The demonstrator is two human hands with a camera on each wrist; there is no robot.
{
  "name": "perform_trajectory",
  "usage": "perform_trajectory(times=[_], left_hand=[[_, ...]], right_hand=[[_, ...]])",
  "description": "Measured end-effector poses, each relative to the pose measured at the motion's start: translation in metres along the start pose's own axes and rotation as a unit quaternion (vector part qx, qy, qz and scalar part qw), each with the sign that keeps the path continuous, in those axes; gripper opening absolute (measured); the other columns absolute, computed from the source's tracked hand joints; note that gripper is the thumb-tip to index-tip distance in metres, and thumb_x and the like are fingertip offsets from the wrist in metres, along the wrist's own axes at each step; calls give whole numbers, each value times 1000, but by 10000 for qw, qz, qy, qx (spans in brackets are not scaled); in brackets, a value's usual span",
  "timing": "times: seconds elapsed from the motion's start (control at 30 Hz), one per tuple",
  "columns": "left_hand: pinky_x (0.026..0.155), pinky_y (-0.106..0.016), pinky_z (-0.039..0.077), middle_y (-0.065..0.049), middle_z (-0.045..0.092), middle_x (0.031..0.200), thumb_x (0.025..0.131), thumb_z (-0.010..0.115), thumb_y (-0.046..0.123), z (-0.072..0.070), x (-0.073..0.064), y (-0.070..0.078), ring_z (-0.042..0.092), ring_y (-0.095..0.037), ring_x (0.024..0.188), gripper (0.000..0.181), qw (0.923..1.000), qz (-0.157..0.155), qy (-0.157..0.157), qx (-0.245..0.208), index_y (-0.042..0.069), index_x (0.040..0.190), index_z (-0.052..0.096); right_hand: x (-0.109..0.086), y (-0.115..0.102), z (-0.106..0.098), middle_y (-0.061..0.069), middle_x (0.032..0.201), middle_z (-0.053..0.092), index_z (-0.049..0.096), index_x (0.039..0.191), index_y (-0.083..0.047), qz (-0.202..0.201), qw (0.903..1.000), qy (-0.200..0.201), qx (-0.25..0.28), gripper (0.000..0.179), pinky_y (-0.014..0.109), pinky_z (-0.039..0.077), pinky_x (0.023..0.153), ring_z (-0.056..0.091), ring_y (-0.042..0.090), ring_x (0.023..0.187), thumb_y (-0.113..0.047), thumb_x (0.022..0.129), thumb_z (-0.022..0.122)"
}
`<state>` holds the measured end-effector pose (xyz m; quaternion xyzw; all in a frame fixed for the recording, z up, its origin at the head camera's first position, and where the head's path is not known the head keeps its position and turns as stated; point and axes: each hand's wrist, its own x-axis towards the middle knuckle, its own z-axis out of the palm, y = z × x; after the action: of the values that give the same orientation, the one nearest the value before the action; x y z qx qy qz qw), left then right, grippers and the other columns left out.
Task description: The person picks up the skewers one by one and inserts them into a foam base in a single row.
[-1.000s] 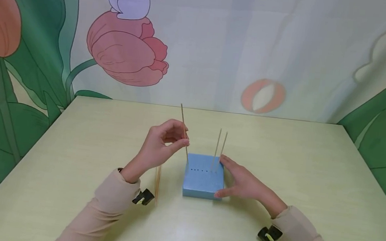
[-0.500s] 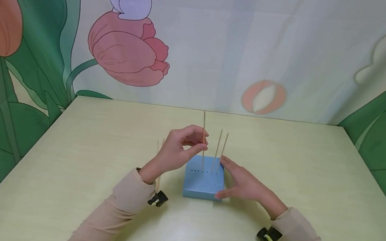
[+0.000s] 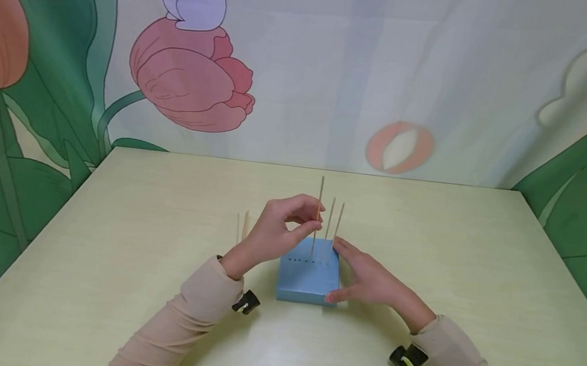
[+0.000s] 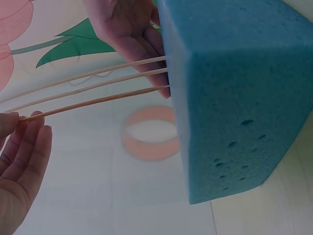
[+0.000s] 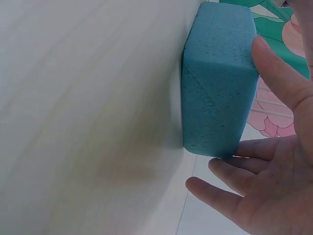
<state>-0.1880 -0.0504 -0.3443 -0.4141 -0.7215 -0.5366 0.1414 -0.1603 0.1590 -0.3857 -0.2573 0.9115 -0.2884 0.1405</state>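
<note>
My left hand [image 3: 289,230] pinches a thin wooden skewer [image 3: 321,191] between thumb and fingers, holding it almost upright. Its lower tip meets the top of a blue foam block [image 3: 307,284], beside the row of small holes; how deep it sits I cannot tell. Two more skewers [image 4: 88,90] stand in the block just to the right of it. At the block's right side, my right hand [image 3: 371,279] grips it, with the thumb [image 5: 276,71] on the front corner and fingers at the back corner. The right palm does not touch the block.
Several loose skewers [image 3: 246,224] lie on the table left of the block, partly hidden by the left forearm. A printed curtain [image 3: 309,78] hangs behind the pale wooden table [image 3: 452,239]. Black wrist cameras [image 3: 408,359] sit at both cuffs.
My left hand has carried its skewer rightward from the block's left edge to near the two standing skewers, and the skewer has become more upright. The right hand and block have stayed put.
</note>
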Motion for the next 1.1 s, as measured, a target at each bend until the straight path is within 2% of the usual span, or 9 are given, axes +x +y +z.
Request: perform_trajectory(times=[0.3,0.67,0.9,1.1], left_hand=[[66,-23,53,-12,64,78,79,65,-7,3,1,0,63,-17,70,21,10000,-39,-22,-17,-4,98,58],[64,-22,52,-10,64,76,79,65,-7,6,-3,-3,62,-16,67,19,9994,-127,-177,257,-3,95,58],[64,-20,51,-9,63,75,79,65,-7,9,-5,-3,62,-16,68,19,9971,-459,-405,454,-2,96,58],[63,-18,50,-9,64,75,78,65,-8,11,-6,-5,63,-17,67,21,9955,-527,-492,609,-1,97,57]], right_hand=[[1,-2,-2,23,145,21,22,140,8,-6,10000,-13,-48,102,51,26,102,23,38,131,-36,68,79],[0,1,-1,24,145,22,23,139,9,-75,10000,13,-6,102,52,25,103,23,39,131,-37,68,79],[0,1,-1,23,145,22,22,139,8,-99,9999,36,11,102,51,26,103,24,38,131,-36,68,79],[0,2,0,23,145,22,22,140,7,-94,9999,43,25,102,51,26,102,24,38,131,-36,68,79]])
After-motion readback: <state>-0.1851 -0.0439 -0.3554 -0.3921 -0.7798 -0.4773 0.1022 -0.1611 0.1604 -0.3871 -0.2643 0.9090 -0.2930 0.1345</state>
